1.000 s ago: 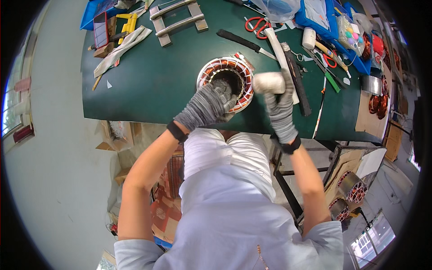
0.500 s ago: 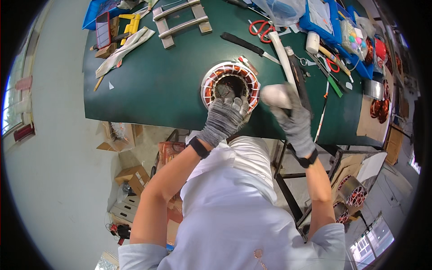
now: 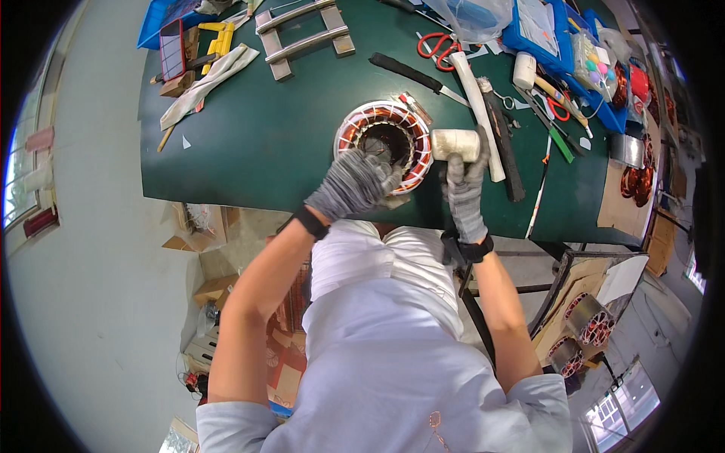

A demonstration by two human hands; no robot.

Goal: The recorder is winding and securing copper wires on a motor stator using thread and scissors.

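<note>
A motor stator (image 3: 418, 167) with copper windings, bound with white lacing, stands on the green table with its round bore facing up. My left hand (image 3: 350, 185), in a grey knitted glove, grips its near left rim, with the fingers curled over toward the bore. What the fingertips touch inside is hidden. In my gloved right hand (image 3: 466, 192), closed, is a mallet with a white cylindrical head (image 3: 453, 144). That head lies level just right of the stator, close to its outer edge; the handle is hidden from view.
Right of the mallet lie a white rod (image 3: 477, 106) and a dark bar (image 3: 507, 151). Beyond the stator are a black-handled knife (image 3: 406, 72), red scissors (image 3: 436, 50) and a metal frame (image 3: 310, 36). Another white-headed mallet (image 3: 524, 70) rests near blue bins (image 3: 555, 38).
My right hand has moved left and the mallet head, blurred before, now appears sharp beside the stator. My left hand has shifted slightly left and toward me along the rim.
</note>
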